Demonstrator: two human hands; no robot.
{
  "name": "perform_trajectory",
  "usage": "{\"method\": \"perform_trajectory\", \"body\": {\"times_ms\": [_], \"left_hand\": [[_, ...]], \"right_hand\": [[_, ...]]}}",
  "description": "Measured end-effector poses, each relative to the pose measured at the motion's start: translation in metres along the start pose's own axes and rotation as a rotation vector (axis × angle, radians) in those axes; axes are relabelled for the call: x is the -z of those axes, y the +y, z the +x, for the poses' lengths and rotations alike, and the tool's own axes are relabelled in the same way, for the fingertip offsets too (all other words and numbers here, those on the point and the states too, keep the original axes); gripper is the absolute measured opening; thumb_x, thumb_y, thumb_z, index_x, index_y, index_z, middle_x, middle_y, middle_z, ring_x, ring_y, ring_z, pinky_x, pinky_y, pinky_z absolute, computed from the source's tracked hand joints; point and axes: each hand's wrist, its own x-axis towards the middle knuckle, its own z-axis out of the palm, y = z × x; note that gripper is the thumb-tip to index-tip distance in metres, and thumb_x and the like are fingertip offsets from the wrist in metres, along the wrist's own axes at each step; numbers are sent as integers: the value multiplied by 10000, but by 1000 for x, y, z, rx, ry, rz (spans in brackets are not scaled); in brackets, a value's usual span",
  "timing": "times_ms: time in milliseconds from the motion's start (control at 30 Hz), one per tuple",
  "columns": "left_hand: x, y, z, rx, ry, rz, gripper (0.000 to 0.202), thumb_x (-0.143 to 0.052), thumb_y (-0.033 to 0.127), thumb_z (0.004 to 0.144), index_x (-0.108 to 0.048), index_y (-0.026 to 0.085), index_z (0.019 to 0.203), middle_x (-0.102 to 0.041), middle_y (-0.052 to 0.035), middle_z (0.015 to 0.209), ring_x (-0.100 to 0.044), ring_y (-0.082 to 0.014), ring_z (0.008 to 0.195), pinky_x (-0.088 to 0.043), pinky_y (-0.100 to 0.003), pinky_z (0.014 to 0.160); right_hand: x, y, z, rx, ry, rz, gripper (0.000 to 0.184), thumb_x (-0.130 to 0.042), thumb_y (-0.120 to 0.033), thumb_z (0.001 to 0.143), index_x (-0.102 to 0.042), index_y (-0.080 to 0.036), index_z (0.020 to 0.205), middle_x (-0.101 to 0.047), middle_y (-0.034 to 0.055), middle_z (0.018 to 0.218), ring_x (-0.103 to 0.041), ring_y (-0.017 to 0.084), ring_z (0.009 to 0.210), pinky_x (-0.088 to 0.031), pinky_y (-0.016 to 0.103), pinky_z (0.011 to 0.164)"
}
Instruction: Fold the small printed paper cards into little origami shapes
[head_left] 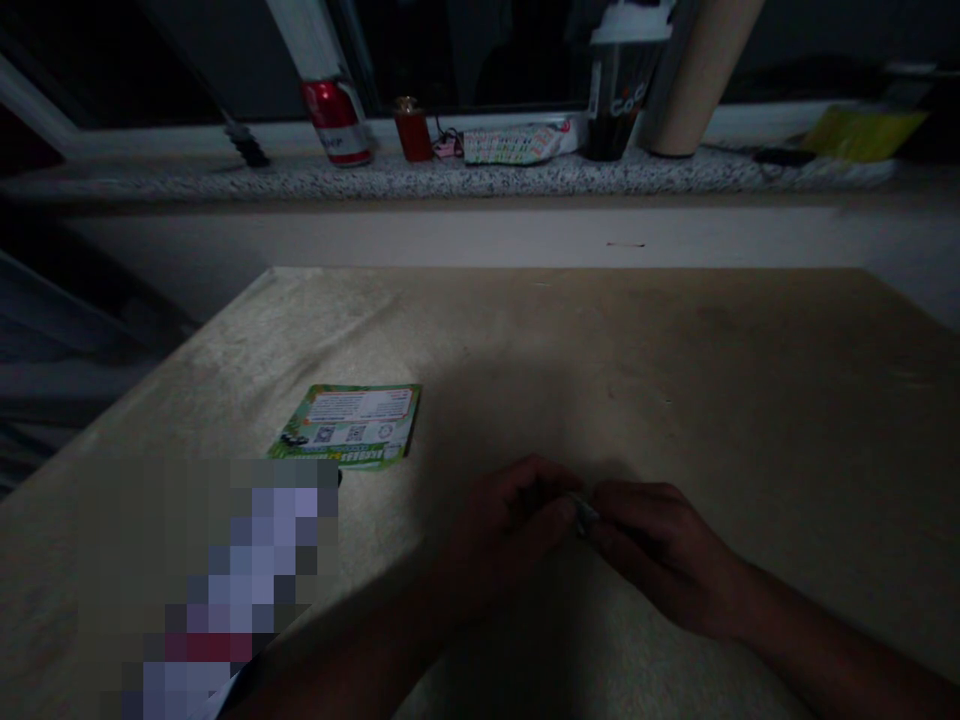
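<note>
My left hand (pixel 504 528) and my right hand (pixel 660 558) rest low on a beige table (pixel 675 380), fingertips meeting. Both are closed in a pinch on a small pale grey object (pixel 584 511) between them; the dim light hides what it is. A green printed card (pixel 351 425) lies flat on the table, up and to the left of my left hand, apart from it.
A blurred-out patch (pixel 217 590) covers the table's near left. Behind the table runs a speckled stone sill (pixel 450 178) bearing a red can (pixel 337 120), a small red jar (pixel 413 128), a printed packet (pixel 517 142), a dark cup (pixel 619 85), a cardboard tube (pixel 694 75) and a yellow item (pixel 862 130).
</note>
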Motion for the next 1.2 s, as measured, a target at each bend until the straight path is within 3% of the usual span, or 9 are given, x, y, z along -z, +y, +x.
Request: {"method": "perform_trajectory", "body": {"times_ms": [133, 367, 567, 667, 800, 967, 1200], "left_hand": [[1, 1, -1, -32, -5, 45, 169, -644, 208, 849, -651, 165, 1012, -633, -6, 813, -578, -127, 729, -466, -244, 671], [0, -6, -1, -123, 171, 363, 273, -576, 169, 872, -636, 192, 1137, -669, -49, 988, -638, -166, 866, -510, -282, 756], [-3, -7, 8, -178, 187, 450, 357, -621, 209, 862, -608, 206, 1219, -678, -34, 909, -640, -168, 813, -513, -293, 741], [-3, -8, 12, -106, 205, 366, 314, -676, 288, 858, -653, 191, 1156, -705, -54, 946, -655, -189, 859, -520, -310, 781], [-1, -5, 12, 6, 167, 225, 190, -673, 335, 889, -721, 161, 950, -715, -36, 838, -632, -160, 766, -491, -258, 700], [6, 1, 14, -24, 18, 127, 160, -678, 285, 892, -737, 144, 841, -660, -12, 708, -557, -123, 654, -431, -225, 618], [8, 0, 16, 13, -72, -14, 210, -718, 326, 883, -756, 120, 866, -720, -68, 764, -619, -147, 669, -453, -256, 637]], "right_hand": [[0, 1, 0, -24, -2, 0, 322, -437, -271, 1032, -471, -196, 721, -411, -39, 629, -398, 99, 542, -296, 278, 533], [-2, 4, 3, -155, 23, 120, 382, -417, -361, 1041, -523, -184, 720, -456, -17, 633, -409, 108, 553, -309, 273, 511], [-5, 9, 5, -271, 163, 137, 319, -548, -403, 985, -649, -171, 791, -564, 10, 683, -452, 117, 570, -341, 249, 478], [-7, 10, 6, -272, 250, 172, 343, -584, -440, 965, -668, -174, 765, -598, 18, 674, -479, 122, 567, -367, 247, 479], [-8, 8, 7, -285, 284, 264, 324, -645, -467, 926, -703, -176, 795, -629, 19, 674, -539, 135, 607, -431, 248, 527], [-4, 3, 8, -309, 218, 394, 346, -670, -462, 916, -698, -157, 756, -644, 22, 664, -566, 125, 612, -449, 242, 561], [0, 4, 9, -315, 101, 603, 313, -679, -425, 926, -696, -143, 791, -666, 31, 687, -592, 118, 602, -479, 239, 557]]}}
